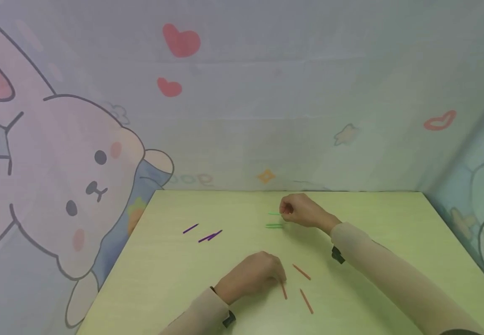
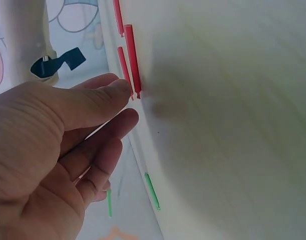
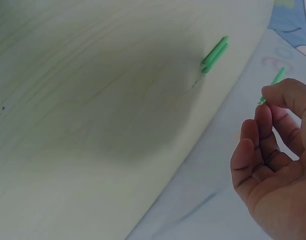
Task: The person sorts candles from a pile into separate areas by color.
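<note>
Yellowish tabletop [image 1: 141,279] (heart-printed backdrop [image 1: 267,116] behind)

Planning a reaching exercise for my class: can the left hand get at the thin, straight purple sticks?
Probably yes: only bare, pale yellow tabletop lies between the left hand and the purple sticks.

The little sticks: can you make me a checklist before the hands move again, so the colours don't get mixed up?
1. Right hand has a green stick: ok, pinched at one end.
2. Left hand is at a red stick: ok, fingertips at its end.
3. That red stick is off the table: cannot tell.
4. The other two green sticks are together: ok, side by side.
5. All three purple sticks are together: not ok, one lies apart.
6. Colours are in separate spots: ok.
</note>
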### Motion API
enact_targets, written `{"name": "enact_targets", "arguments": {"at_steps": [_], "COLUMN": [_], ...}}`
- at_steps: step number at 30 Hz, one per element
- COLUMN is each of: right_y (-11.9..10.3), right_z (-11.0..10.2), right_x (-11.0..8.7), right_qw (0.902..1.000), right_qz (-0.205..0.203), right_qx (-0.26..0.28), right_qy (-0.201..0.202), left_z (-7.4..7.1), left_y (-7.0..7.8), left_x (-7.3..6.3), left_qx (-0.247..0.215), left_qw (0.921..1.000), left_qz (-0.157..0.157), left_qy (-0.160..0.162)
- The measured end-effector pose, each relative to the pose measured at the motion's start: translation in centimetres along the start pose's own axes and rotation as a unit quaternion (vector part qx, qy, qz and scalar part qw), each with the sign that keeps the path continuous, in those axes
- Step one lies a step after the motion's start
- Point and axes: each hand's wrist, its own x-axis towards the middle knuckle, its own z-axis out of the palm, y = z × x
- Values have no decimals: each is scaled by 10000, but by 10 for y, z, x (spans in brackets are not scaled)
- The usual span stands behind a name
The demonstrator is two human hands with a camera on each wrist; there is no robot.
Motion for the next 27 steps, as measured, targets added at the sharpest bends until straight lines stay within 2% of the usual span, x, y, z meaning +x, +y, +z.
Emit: {"name": "enact_targets", "arguments": {"at_steps": [8,14,24,27], "right_y": [9,11,13,15], "right_z": [10,19,28,31], "right_x": [8,11,16,18], "right_qw": [9996,9989,9977,9971], "right_qz": [33,8,129,218], "right_qx": [-12,-97,-320,-356], "right_qy": [-269,-464,-584,-638], "left_z": [-2,-1,4,6], "left_y": [4,5,6,7], "left_x": [0,1,3,4], "left_qx": [-302,-7,96,117], "left_qw": [9992,9992,9993,9990], "left_qz": [-54,16,291,329], "left_qy": [-255,-402,-222,-280]}}
